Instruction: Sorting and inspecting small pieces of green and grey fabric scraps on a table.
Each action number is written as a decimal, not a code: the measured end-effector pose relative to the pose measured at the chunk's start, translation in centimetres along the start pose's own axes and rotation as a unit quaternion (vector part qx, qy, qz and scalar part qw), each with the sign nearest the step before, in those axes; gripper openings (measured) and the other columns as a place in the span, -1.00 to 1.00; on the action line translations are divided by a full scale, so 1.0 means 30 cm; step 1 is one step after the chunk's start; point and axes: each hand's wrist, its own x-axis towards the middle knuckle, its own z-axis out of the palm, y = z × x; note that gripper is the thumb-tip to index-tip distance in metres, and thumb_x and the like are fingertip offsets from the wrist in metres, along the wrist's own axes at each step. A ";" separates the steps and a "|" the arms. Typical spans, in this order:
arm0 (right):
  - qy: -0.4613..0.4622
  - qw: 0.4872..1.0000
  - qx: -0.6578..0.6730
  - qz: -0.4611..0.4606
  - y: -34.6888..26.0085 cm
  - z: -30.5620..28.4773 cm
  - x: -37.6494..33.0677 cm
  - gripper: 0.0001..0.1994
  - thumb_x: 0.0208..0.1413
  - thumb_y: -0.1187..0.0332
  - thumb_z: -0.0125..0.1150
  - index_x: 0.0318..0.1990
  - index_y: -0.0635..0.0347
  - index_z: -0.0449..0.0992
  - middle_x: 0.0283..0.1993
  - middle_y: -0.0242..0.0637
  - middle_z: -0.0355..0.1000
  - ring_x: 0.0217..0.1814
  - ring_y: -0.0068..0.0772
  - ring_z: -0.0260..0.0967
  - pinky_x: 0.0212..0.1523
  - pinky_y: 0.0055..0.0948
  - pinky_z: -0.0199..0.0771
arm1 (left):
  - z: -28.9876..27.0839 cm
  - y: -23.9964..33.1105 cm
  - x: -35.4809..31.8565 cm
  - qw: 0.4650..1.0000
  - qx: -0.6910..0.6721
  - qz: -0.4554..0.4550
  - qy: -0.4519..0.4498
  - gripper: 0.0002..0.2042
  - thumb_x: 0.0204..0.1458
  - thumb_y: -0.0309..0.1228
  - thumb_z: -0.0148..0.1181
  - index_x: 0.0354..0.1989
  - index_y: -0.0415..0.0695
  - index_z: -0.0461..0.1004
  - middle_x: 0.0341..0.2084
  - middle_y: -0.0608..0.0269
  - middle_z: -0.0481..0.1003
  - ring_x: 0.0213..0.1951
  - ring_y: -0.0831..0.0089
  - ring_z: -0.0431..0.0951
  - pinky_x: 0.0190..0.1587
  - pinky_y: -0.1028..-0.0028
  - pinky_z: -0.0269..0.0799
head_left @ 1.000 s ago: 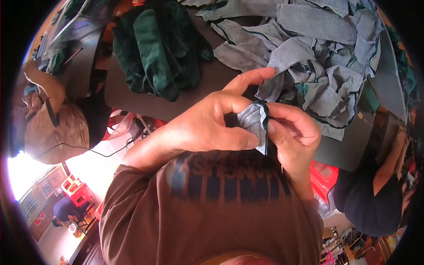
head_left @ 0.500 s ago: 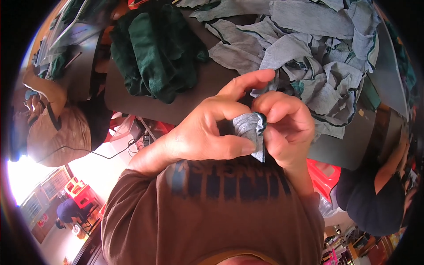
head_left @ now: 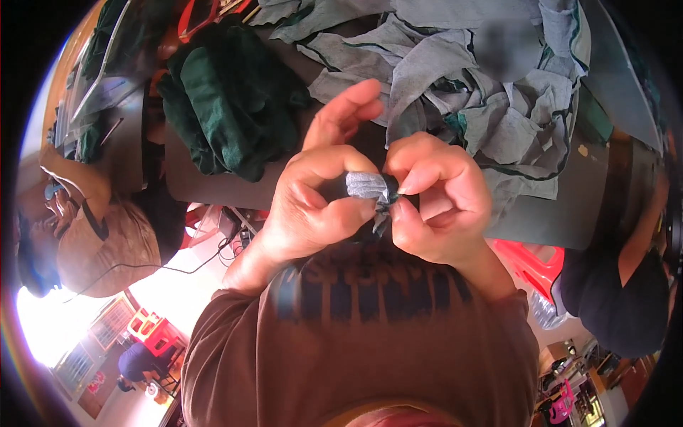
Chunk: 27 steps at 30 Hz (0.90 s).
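A small grey fabric piece with a dark green edge (head_left: 364,185) is bunched up between my two hands, above the near side of the table. My left hand (head_left: 309,196) pinches its left part between thumb and index finger, with the other fingers raised. On the other side, my right hand (head_left: 448,203) grips the dark edge with thumb and fingertips. Beyond my right hand lies a loose heap of grey fabric pieces with dark green edging (head_left: 505,128). A folded dark green cloth pile (head_left: 228,107) rests beyond my left hand.
The dark table (head_left: 555,220) spans the area ahead of me. A red loop-shaped handle (head_left: 188,21) shows at the far left edge. People sit at the left (head_left: 114,242) and right (head_left: 612,299). A red plastic stool (head_left: 537,267) stands below the table on the right.
Both hands have moved slightly left with the fabric piece. It is now more crumpled, with less of it hanging down, and my right fingertips pinch closer on its edge.
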 end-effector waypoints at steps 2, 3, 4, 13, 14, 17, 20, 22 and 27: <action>0.002 0.999 -0.033 -0.018 -0.002 -0.006 0.007 -0.74 -0.33 0.67 0.15 -0.39 0.22 0.33 -0.43 -0.24 0.32 -0.40 -0.33 0.31 -0.34 -0.44 0.31 | 0.011 -0.003 0.003 0.998 0.033 0.035 0.033 -0.89 -0.28 -0.51 0.19 -0.49 -0.16 0.49 0.19 -0.02 0.06 0.18 0.15 0.16 0.16 0.22 0.06; 0.001 0.997 -0.066 -0.036 -0.002 -0.010 0.012 -0.74 -0.34 0.66 0.15 -0.41 0.21 0.33 -0.44 -0.23 0.32 -0.43 -0.28 0.31 -0.36 -0.42 0.32 | 0.018 -0.002 0.004 0.998 0.033 0.035 0.027 -0.89 -0.28 -0.51 0.19 -0.49 -0.16 0.49 0.19 -0.02 0.06 0.18 0.15 0.16 0.16 0.22 0.06; 0.006 0.997 -0.069 -0.040 0.001 -0.014 0.019 -0.74 -0.34 0.66 0.15 -0.41 0.21 0.33 -0.44 -0.23 0.32 -0.43 -0.28 0.31 -0.36 -0.42 0.32 | 0.027 0.002 0.003 0.996 0.053 0.051 0.052 -0.88 -0.27 -0.50 0.19 -0.47 -0.18 0.49 0.16 -0.02 0.09 0.15 0.15 0.21 0.13 0.24 0.11; -0.020 0.956 -0.213 -0.203 0.020 -0.027 0.014 -0.77 -0.28 0.59 0.19 -0.40 0.17 0.32 -0.41 -0.25 0.30 -0.48 -0.24 0.26 -0.43 -0.32 0.31 | 0.061 -0.005 0.003 0.903 0.371 0.166 0.138 -0.75 -0.40 -0.65 0.07 -0.42 -0.21 0.47 -0.38 0.16 0.47 -0.25 0.31 0.46 0.02 0.18 0.29; -0.019 0.956 -0.213 -0.203 0.021 -0.028 0.009 -0.77 -0.28 0.59 0.19 -0.40 0.17 0.32 -0.41 -0.25 0.30 -0.48 -0.24 0.26 -0.43 -0.32 0.31 | 0.066 -0.020 0.007 0.902 0.362 0.184 0.145 -0.73 -0.43 -0.66 0.08 -0.42 -0.22 0.48 -0.39 0.15 0.46 -0.28 0.30 0.44 0.02 0.18 0.29; -0.014 0.943 -0.253 -0.214 0.022 -0.026 -0.001 -0.76 -0.28 0.59 0.19 -0.39 0.17 0.32 -0.40 -0.24 0.29 -0.47 -0.21 0.26 -0.43 -0.29 0.33 | 0.067 -0.012 0.011 0.870 0.425 0.210 0.138 -0.72 -0.44 -0.65 0.09 -0.41 -0.24 0.48 -0.40 0.13 0.45 -0.29 0.28 0.44 0.02 0.17 0.30; -0.025 0.944 -0.253 -0.211 0.017 -0.021 -0.009 -0.75 -0.28 0.58 0.21 -0.37 0.17 0.33 -0.38 -0.23 0.29 -0.46 -0.18 0.27 -0.42 -0.26 0.35 | 0.067 -0.007 0.010 0.849 0.460 0.219 0.140 -0.72 -0.44 -0.65 0.10 -0.41 -0.24 0.48 -0.41 0.13 0.44 -0.31 0.26 0.43 -0.08 0.22 0.37; -0.022 0.940 -0.256 -0.222 0.024 -0.015 -0.011 -0.75 -0.25 0.55 0.23 -0.37 0.17 0.33 -0.38 -0.23 0.29 -0.44 -0.17 0.28 -0.40 -0.26 0.36 | 0.068 0.001 0.012 0.840 0.474 0.221 0.142 -0.72 -0.43 -0.65 0.11 -0.41 -0.24 0.47 -0.42 0.12 0.44 -0.32 0.27 0.44 -0.15 0.28 0.40; -0.017 0.952 -0.236 -0.195 0.023 -0.020 -0.014 -0.78 -0.18 0.56 0.18 -0.32 0.22 0.33 -0.37 -0.20 0.28 -0.40 -0.21 0.27 -0.32 -0.28 0.37 | 0.076 -0.004 0.019 0.858 0.460 0.179 0.143 -0.80 -0.39 -0.64 0.14 -0.46 -0.25 0.45 -0.43 0.15 0.43 -0.40 0.34 0.45 -0.43 0.47 0.36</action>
